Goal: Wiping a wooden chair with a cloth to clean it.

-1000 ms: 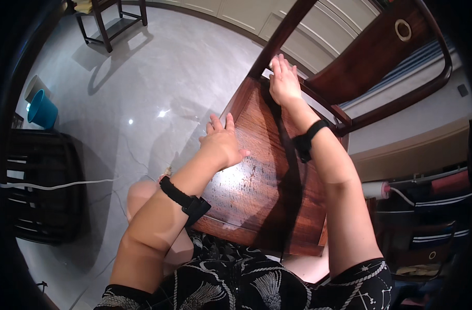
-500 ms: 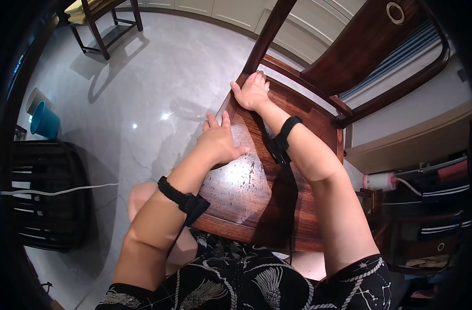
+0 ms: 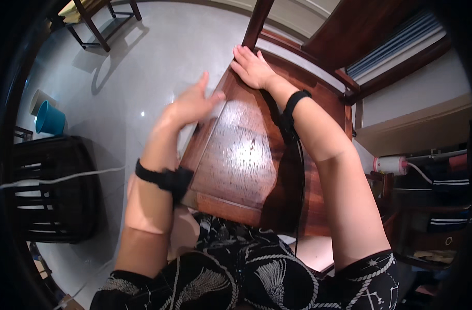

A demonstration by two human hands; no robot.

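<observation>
A dark reddish-brown wooden chair (image 3: 223, 178) stands before me, its seat glossy with dark wet-looking specks. My right hand (image 3: 252, 68) lies flat on the seat's far left corner, beside the back post, fingers stretched out. Nothing shows under its palm. Just off the left edge of the seat is my left hand (image 3: 190, 105), blurred by motion, thumb apart from the fingers and nothing visible in it. Whether it touches the edge I cannot tell. Each forearm wears a black strap (image 3: 166, 178) with a dark block on it.
To the left are a dark slatted chair or rack (image 3: 65, 191), a white cord (image 3: 65, 176) and a teal bucket (image 3: 50, 118). A dark stool-like frame (image 3: 99, 31) stands far left. A white and pink cylinder (image 3: 391, 165) lies at right, beside dark folded clothes.
My left hand has lifted off the seat and moved left, past its edge. My right hand has shifted slightly and now lies flatter at the corner. The view has tilted a little.
</observation>
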